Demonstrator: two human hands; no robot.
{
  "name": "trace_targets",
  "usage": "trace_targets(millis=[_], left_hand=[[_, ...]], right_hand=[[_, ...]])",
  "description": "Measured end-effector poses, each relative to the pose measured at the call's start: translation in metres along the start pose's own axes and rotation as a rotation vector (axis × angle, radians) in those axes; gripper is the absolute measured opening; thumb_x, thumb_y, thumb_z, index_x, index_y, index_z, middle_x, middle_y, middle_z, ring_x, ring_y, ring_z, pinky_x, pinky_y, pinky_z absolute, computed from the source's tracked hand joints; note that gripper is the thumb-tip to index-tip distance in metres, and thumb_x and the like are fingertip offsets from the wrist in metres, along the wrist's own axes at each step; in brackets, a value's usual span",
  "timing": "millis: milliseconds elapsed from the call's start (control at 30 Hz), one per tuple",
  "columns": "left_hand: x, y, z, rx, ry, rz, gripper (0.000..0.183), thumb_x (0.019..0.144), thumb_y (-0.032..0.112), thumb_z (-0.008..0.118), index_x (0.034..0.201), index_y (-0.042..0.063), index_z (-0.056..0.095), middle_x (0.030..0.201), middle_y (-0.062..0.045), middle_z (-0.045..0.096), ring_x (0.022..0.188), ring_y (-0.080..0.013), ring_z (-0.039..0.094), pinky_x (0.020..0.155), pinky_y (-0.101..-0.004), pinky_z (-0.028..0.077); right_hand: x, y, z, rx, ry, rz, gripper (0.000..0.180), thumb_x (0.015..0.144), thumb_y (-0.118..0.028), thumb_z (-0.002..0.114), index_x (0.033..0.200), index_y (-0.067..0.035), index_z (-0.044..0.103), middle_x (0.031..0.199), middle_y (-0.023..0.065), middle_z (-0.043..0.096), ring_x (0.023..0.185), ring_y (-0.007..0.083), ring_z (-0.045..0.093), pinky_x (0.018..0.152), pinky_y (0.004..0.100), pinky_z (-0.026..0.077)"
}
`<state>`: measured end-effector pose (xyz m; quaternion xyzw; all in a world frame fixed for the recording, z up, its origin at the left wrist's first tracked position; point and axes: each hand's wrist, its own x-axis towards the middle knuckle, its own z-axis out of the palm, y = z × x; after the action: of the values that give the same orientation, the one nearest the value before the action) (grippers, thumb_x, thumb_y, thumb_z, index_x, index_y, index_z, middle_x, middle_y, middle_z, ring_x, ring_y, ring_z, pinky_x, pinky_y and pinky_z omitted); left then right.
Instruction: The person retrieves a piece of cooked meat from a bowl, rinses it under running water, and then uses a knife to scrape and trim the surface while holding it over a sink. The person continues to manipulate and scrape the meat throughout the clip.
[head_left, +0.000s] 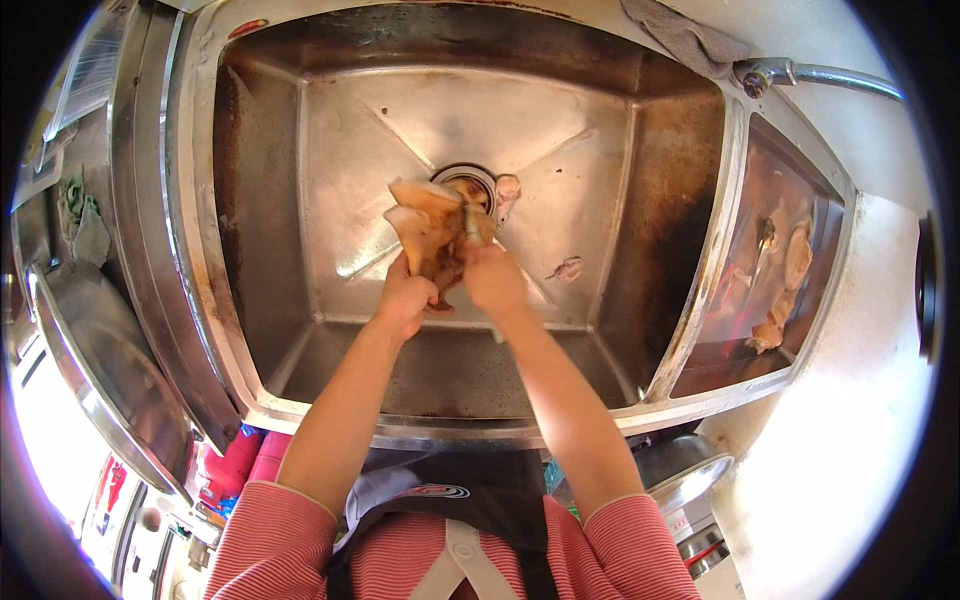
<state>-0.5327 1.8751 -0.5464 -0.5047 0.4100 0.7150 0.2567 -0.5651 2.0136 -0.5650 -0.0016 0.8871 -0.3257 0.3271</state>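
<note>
My left hand (401, 301) grips the lower left edge of a tan and brown piece of meat with skin (431, 232), its thumb lying on the near side. The piece is held above the floor of a deep stainless steel sink (367, 135), partly over the round drain (487, 178). At the meat's right side, my right hand (496, 279) is closed around a slim pale tool (472, 223). Motion blurs the tool, and I cannot tell its kind. Small meat scraps lie beside the drain (508, 193) and farther right (568, 269).
Right of a metal divider, a smaller basin (697, 367) holds water and several meat pieces (798, 255). A metal faucet pipe (840, 77) and a grey cloth (690, 37) are at the upper right. A large metal bowl (105, 352) stands on the left.
</note>
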Motion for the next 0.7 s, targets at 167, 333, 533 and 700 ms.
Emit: trace_targets(millis=[167, 333, 533, 700], left_hand=[[-0.001, -0.001, 0.0, -0.009, 0.071, -0.047, 0.064, 0.061, -0.021, 0.041, 0.121, 0.003, 0.039, 0.105, -0.013, 0.052, 0.083, -0.0255, 0.055, 0.056, -0.036, 0.047], [-0.002, -0.001, -0.002, -0.132, -0.002, 0.001, 0.058, 0.059, -0.02, 0.043, 0.114, -0.001, 0.045, 0.104, -0.013, 0.053, 0.087, -0.0253, 0.054, 0.061, -0.0328, 0.048], [0.006, -0.013, -0.012, -0.323, -0.128, -0.092, 0.049, 0.059, -0.02, 0.046, 0.107, -0.006, 0.048, 0.103, -0.016, 0.055, 0.09, -0.0282, 0.057, 0.071, -0.0353, 0.05], [0.009, -0.019, -0.018, -0.391, -0.151, -0.079, 0.042, 0.062, -0.019, 0.047, 0.102, -0.007, 0.05, 0.098, -0.016, 0.057, 0.086, -0.0283, 0.059, 0.069, -0.0348, 0.051]], right_hand=[[-0.002, -0.013, -0.003, -0.025, -0.122, 0.194, 0.043, 0.094, -0.032, 0.038, 0.08, 0.001, 0.061, 0.079, 0.0258, 0.06, 0.074, 0.0429, 0.058, 0.07, 0.0479, 0.047], [-0.016, -0.027, 0.0, -0.006, -0.083, 0.111, 0.044, 0.094, -0.034, 0.04, 0.074, 0.002, 0.058, 0.077, 0.0268, 0.059, 0.075, 0.0449, 0.057, 0.068, 0.05, 0.044], [-0.03, -0.019, 0.004, -0.109, 0.066, 0.114, 0.04, 0.093, -0.031, 0.042, 0.073, 0.0, 0.058, 0.072, 0.0241, 0.06, 0.069, 0.0433, 0.058, 0.064, 0.0498, 0.046], [-0.038, -0.026, -0.002, -0.204, -0.043, -0.033, 0.039, 0.093, -0.03, 0.042, 0.071, -0.001, 0.057, 0.067, 0.0214, 0.06, 0.062, 0.0413, 0.058, 0.061, 0.0486, 0.047]])
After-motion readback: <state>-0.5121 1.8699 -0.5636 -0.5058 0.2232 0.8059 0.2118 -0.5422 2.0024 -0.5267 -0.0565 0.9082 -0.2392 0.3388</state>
